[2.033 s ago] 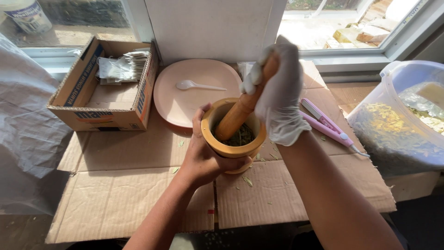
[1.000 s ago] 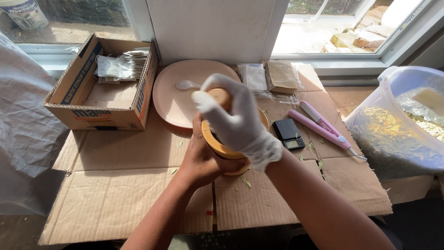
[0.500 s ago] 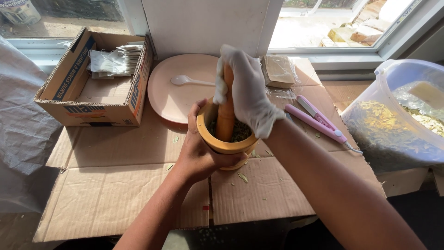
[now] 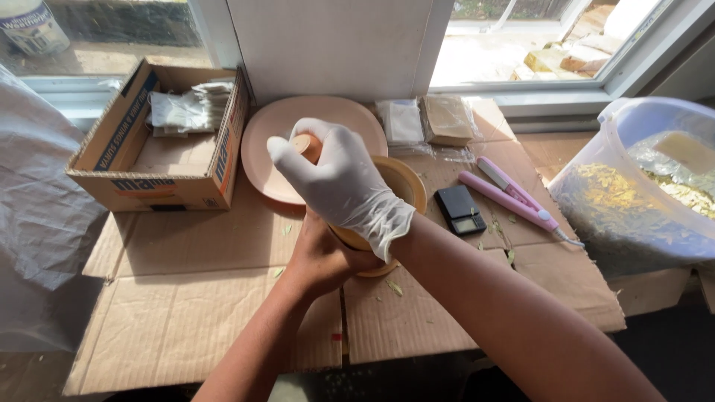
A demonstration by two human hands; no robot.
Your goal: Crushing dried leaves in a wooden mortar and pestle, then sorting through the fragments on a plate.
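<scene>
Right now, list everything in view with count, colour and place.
mortar: one, tan wood, centre.
pestle: one, wooden, in the gloved fist.
plate: one, pink, behind the mortar.
cardboard box: one, brown, left, holding clear packets.
pocket scale: one, black, right of the mortar.
pink tool: one, right.
bucket: one, translucent, far right, dried leaves inside.
cardboard sheets: brown, underneath.
left hand: bare, gripping the mortar.
right hand: white glove, around the pestle.

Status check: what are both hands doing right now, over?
Right hand, gloved, gripping pestle top. Left hand, bare, gripping mortar from the near side. Plate close behind the mortar; nothing blocking.
</scene>
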